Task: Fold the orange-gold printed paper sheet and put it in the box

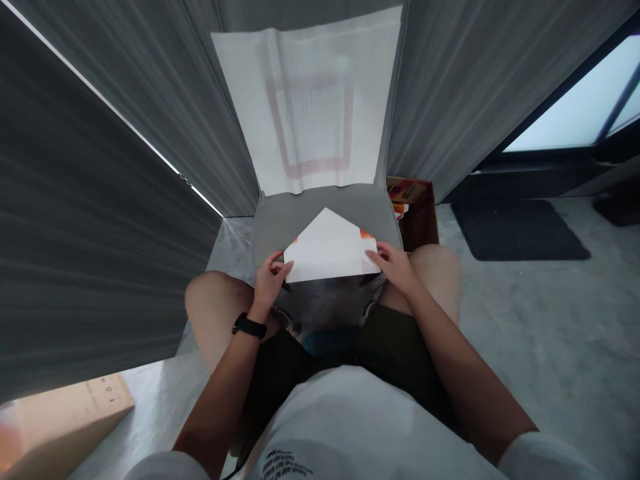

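A folded white sheet of paper [330,247] with a pointed top and orange patches near its side edges is held level above the front of a grey chair seat [280,213]. My left hand [271,277] pinches its left lower corner, thumb on top. At the opposite corner, my right hand [393,263] grips the paper between thumb and fingers. The underside of the paper is hidden from me.
A large white sheet [320,100] with a faint reddish frame drapes over the chair back. Grey curtains [465,73] surround the chair. Behind its right side stands an open red-brown box [420,210]. A dark mat [520,230] lies right; a cardboard box [75,413] sits lower left.
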Tool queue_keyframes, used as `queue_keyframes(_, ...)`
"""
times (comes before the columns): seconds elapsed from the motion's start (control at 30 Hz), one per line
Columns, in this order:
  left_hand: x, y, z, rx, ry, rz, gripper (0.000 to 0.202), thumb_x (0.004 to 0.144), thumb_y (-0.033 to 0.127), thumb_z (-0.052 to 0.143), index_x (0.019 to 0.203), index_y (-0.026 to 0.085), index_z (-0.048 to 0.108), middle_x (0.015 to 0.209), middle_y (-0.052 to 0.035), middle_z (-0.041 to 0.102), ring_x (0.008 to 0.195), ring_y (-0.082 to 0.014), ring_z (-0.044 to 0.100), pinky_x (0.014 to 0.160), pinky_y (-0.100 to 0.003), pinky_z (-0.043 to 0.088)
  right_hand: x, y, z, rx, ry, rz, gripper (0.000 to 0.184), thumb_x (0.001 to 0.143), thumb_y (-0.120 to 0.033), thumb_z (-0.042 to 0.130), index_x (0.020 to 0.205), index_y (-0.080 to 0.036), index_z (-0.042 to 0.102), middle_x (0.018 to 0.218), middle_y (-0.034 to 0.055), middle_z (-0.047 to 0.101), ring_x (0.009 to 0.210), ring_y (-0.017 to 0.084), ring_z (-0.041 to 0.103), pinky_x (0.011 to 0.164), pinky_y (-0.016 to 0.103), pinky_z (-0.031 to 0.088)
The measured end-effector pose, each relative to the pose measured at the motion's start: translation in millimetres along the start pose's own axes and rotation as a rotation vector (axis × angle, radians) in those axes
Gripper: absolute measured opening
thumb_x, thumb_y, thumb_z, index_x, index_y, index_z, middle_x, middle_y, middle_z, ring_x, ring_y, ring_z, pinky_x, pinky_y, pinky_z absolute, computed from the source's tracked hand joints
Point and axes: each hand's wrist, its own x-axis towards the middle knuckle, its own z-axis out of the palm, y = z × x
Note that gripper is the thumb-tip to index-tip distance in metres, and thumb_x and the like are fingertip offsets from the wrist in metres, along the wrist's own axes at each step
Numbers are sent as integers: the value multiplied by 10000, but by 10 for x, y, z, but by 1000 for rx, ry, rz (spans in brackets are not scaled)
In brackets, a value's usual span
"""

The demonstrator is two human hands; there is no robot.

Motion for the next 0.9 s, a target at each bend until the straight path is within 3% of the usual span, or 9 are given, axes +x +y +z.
queue_keyframes(0.2,0,47,-28,-64,-64,-31,568,629,644,898,906,192,696,659,23,676,602,-122,573,592,-244,464,-18,-61,-2,56,55,4,506,758,-680,736,939,-208,757,809,47,743,723,209,618,658,325,465)
queue_keyframes(0.33,-4,143,-101,-120,-119,-60,633,568,661,927,939,205,693,752,1,729,657,-143,625,602,-257,513,-30,-155,-34,106,47,15,504,719,-692,766,865,-210,740,762,43,724,670,194,598,619,323,486)
queue_keyframes(0.5,-55,233,-209,-115,-189,-58,598,599,609,941,965,196,710,815,-23,743,699,-159,665,619,-269,548,-55,-195,-91,169,-18,33,519,671,-699,816,850,-218,741,785,58,743,675,203,632,641,349,550)
queue_keyframes(0.7,-90,300,-186,-87,-223,-66,584,593,614,940,932,201,705,794,-7,736,685,-154,667,623,-265,558,-83,-154,-87,119,30,-2,540,708,-716,786,921,-220,765,861,68,784,741,232,687,662,364,581)
queue_keyframes(0.9,-162,369,-31,-185,-132,-121,642,546,556,975,1002,208,686,717,28,715,626,-131,638,555,-218,514,59,-156,-151,-73,88,-127,486,848,-639,677,1066,-217,779,949,71,793,847,259,712,751,391,585)
